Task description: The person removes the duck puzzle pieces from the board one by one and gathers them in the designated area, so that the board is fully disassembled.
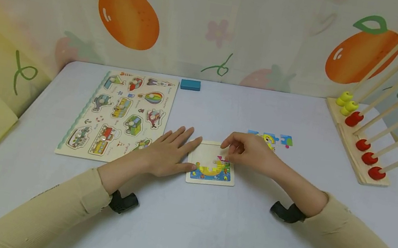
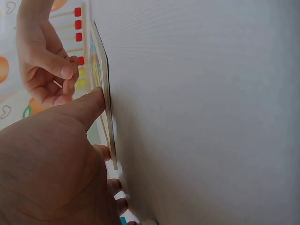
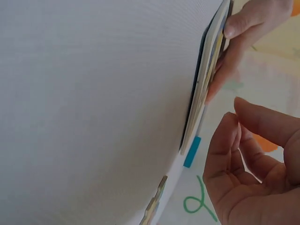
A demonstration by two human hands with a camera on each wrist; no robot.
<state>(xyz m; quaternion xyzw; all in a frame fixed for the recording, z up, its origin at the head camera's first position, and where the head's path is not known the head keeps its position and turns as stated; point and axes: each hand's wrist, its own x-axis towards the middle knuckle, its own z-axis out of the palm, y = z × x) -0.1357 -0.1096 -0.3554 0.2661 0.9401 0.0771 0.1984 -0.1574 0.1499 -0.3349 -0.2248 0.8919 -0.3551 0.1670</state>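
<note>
A small square jigsaw tray (image 1: 208, 182) lies mid-table, its lower part filled with yellow and blue picture pieces and its upper part bare. My left hand (image 1: 166, 153) is spread with straight fingers. Its thumb (image 2: 96, 101) rests on the tray's near left edge, and other fingertips touch the left side. Over the tray's right edge hovers my right hand (image 1: 251, 152), fingers curled, with thumb and index tips together. Nothing shows between those tips in the right wrist view (image 3: 251, 154). Beyond this hand lie loose jigsaw pieces (image 1: 286, 140), partly hidden by it.
To the left lies a wooden peg puzzle board (image 1: 80, 122) with vehicle pictures. A blue block (image 1: 190, 85) sits at the back. On the right stands a wooden bead rack (image 1: 359, 155) with tall pegs and red and yellow beads. A printed curtain (image 1: 184, 20) hangs behind.
</note>
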